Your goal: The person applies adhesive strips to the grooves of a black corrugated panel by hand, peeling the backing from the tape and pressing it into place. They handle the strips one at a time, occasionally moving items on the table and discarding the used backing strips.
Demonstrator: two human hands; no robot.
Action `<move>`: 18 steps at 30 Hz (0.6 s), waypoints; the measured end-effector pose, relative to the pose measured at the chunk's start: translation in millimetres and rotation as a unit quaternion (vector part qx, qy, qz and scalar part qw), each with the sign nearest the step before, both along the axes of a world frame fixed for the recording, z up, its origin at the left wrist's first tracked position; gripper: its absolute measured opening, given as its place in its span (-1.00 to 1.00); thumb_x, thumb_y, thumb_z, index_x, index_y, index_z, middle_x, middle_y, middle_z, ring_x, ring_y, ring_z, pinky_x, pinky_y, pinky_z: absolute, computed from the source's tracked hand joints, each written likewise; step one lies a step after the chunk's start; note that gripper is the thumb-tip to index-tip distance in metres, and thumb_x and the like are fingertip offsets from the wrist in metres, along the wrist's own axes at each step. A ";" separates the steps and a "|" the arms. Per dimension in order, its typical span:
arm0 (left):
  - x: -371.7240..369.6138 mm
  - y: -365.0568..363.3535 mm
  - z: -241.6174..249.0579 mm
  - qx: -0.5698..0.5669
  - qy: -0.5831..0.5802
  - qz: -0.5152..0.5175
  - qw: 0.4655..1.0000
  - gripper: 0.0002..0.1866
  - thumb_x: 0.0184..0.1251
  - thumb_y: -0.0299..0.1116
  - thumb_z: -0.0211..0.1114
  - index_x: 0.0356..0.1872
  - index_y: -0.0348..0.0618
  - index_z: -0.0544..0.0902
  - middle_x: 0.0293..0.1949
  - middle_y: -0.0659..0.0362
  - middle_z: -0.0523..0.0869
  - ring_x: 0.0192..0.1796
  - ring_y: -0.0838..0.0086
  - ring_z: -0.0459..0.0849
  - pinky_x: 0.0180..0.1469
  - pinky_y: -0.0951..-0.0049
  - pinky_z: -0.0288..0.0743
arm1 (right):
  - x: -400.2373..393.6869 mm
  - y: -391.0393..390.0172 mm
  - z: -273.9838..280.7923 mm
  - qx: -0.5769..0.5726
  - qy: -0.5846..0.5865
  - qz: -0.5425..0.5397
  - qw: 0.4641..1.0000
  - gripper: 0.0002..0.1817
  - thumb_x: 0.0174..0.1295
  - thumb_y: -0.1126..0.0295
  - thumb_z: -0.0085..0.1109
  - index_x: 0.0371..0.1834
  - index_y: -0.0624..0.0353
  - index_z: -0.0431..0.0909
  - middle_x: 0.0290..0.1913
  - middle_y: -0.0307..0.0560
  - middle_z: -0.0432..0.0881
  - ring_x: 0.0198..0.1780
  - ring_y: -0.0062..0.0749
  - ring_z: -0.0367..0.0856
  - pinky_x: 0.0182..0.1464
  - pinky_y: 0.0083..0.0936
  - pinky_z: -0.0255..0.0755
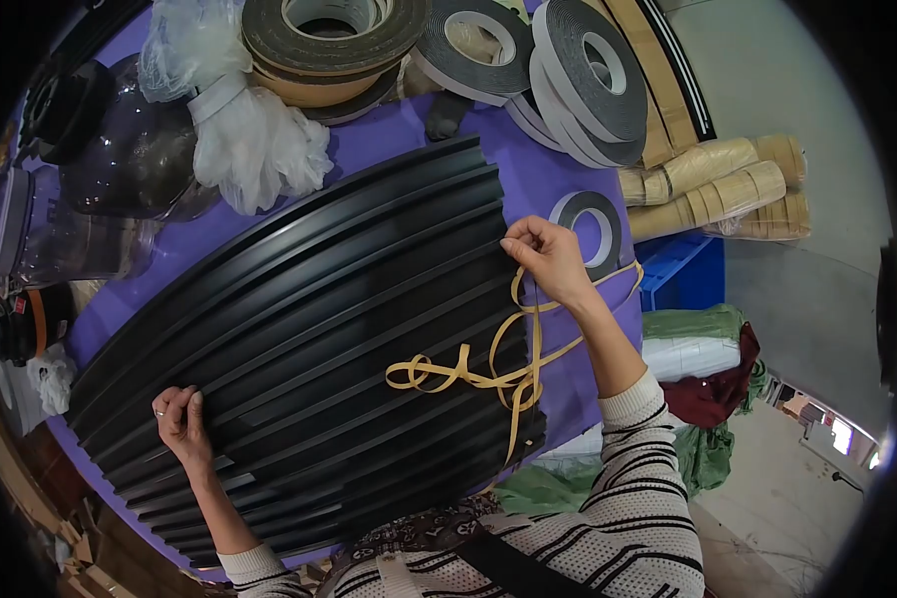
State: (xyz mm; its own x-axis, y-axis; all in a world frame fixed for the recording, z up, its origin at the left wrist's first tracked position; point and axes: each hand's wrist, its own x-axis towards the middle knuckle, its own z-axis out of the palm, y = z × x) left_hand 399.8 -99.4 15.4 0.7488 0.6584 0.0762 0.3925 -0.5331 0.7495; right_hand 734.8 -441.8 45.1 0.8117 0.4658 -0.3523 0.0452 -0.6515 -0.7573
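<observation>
The black ribbed strips [309, 329] lie across the purple worktop [558, 169]. The right hand [548, 257], at two o'clock, pinches the tan backing tape [488, 374], largely peeled loose; the left hand [181, 419], at eight o'clock, presses fingers closed onto a strip.

We see a workshop: stacked foam tape rolls [578, 70], black ribbed strips [299, 329], and paper-wrapped bundles [728, 184] crowd our bench.
</observation>
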 end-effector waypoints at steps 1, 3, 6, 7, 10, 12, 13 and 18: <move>0.5 -0.9 0.9 -0.002 0.002 0.004 1.000 -0.91 0.00 -0.57 0.26 -0.41 -0.26 0.59 -0.38 0.19 0.46 -0.26 0.47 0.40 -0.16 0.55 0.28 | 0.0 0.8 0.8 -0.006 -0.007 0.004 1.000 -0.91 0.05 0.48 0.15 -0.48 0.27 0.46 -0.64 -0.38 0.38 -0.58 -0.79 0.26 -0.53 -0.80 0.18; 1.9 -2.4 0.8 -0.006 0.002 0.007 1.000 -0.91 0.00 -0.57 0.26 -0.41 -0.26 0.59 -0.38 0.19 0.46 -0.26 0.47 0.40 -0.16 0.55 0.27 | 1.0 0.0 1.0 -0.013 -0.015 0.005 1.000 -0.90 0.05 0.47 0.15 -0.49 0.27 0.46 -0.65 -0.38 0.37 -0.59 -0.79 0.26 -0.53 -0.79 0.18; 1.7 -2.2 0.3 0.000 -0.002 0.000 1.000 -0.91 0.01 -0.56 0.26 -0.40 -0.25 0.60 -0.38 0.19 0.45 -0.26 0.48 0.40 -0.16 0.55 0.27 | 1.9 -0.3 -0.6 -0.014 -0.006 0.005 1.000 -0.90 0.04 0.47 0.15 -0.50 0.26 0.46 -0.66 -0.39 0.37 -0.59 -0.79 0.26 -0.53 -0.79 0.18; 0.6 -2.3 -1.1 -0.010 -0.010 0.003 1.000 -0.91 0.02 -0.55 0.26 -0.40 -0.25 0.59 -0.38 0.20 0.45 -0.26 0.48 0.39 -0.16 0.55 0.27 | 1.7 0.7 0.4 -0.016 -0.002 0.002 1.000 -0.90 0.04 0.47 0.15 -0.50 0.26 0.46 -0.66 -0.39 0.37 -0.59 -0.79 0.25 -0.53 -0.80 0.18; 1.4 -3.6 -0.1 -0.022 -0.010 0.006 1.000 -0.91 0.03 -0.53 0.26 -0.40 -0.25 0.59 -0.38 0.20 0.45 -0.26 0.49 0.39 -0.16 0.55 0.27 | 0.1 4.5 5.2 -0.030 -0.008 0.000 1.000 -0.90 0.03 0.47 0.15 -0.50 0.26 0.46 -0.68 -0.37 0.37 -0.60 -0.78 0.26 -0.54 -0.79 0.18; 1.5 -1.7 1.9 -0.018 -0.004 0.004 1.000 -0.91 0.03 -0.52 0.26 -0.40 -0.25 0.59 -0.38 0.20 0.45 -0.26 0.49 0.39 -0.16 0.55 0.27 | -1.6 6.8 4.4 -0.038 -0.020 0.001 0.999 -0.91 0.02 0.48 0.15 -0.50 0.26 0.46 -0.68 -0.35 0.38 -0.61 -0.78 0.27 -0.55 -0.78 0.18; 0.6 -1.6 0.9 -0.019 -0.004 0.005 1.000 -0.91 0.04 -0.52 0.25 -0.40 -0.26 0.59 -0.37 0.20 0.45 -0.26 0.49 0.39 -0.16 0.55 0.27 | -1.9 6.5 4.1 -0.058 -0.055 0.011 0.997 -0.88 0.00 0.42 0.17 -0.50 0.23 0.46 -0.68 -0.25 0.43 -0.61 -0.59 0.38 -0.53 -0.66 0.25; -3.0 1.2 -3.0 -0.021 0.001 -0.003 1.000 -0.93 0.06 -0.54 0.22 -0.41 -0.29 0.57 -0.36 0.18 0.44 -0.25 0.49 0.41 -0.15 0.57 0.28 | 4.1 5.8 16.0 -0.179 -0.132 0.009 0.975 -0.78 -0.04 0.29 0.21 -0.50 0.20 0.44 -0.66 -0.11 0.51 -0.54 -0.24 0.53 -0.50 -0.41 0.33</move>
State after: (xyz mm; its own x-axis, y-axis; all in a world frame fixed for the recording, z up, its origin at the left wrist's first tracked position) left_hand 396.9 -98.2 12.4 0.7526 0.6568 0.0473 0.3905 -0.5030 0.7710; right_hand 738.9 -435.9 61.1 0.8885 0.3668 -0.2757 0.2220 -0.8695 -0.4413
